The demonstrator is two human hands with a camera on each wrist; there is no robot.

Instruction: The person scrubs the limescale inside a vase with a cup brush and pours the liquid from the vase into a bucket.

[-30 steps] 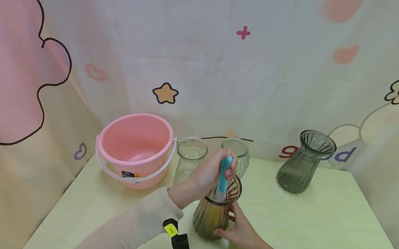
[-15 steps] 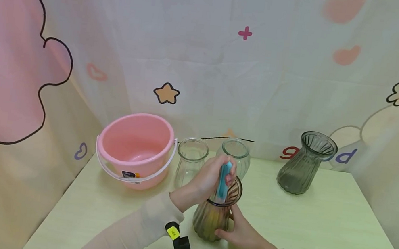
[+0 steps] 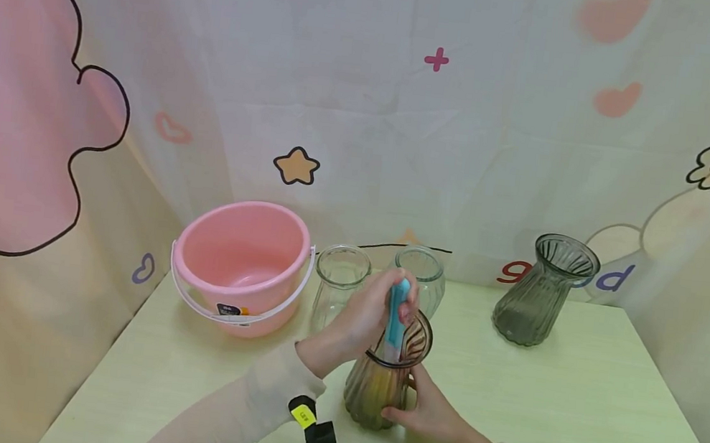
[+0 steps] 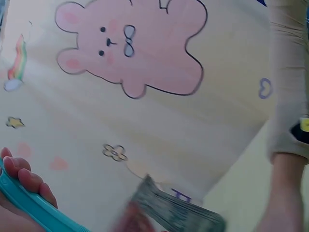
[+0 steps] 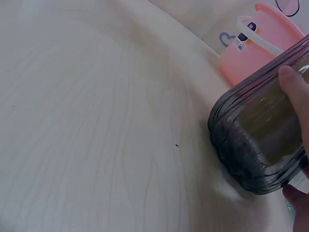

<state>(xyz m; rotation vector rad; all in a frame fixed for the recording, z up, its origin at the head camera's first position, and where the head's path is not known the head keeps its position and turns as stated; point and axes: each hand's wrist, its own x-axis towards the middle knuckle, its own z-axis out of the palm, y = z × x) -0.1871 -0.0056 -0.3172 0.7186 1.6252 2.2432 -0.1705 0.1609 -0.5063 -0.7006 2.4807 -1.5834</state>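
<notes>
Together, our right hand [image 3: 432, 411] grips the amber ribbed vase [image 3: 379, 386] on the table [image 3: 568, 417]; our left hand [image 3: 371, 317] clasps a blue brush handle [image 3: 394, 319] reaching inside. Beyond stand two clear jars [image 3: 339, 277] and a pink bucket [image 3: 240, 263].

Right hand [image 5: 295, 145] grips a dark ribbed glass vase [image 5: 258, 130] standing on the pale wooden table [image 5: 96, 121]. A pink plastic bucket [image 5: 251, 43] stands behind it, toward the table's far edge.

Two clear vases [image 3: 340, 278] crowd behind; open table [image 3: 568, 417] lies rightward.

bucket [image 3: 240, 263] left of two jars [image 3: 340, 278], vase [image 3: 543, 288] far right
</notes>
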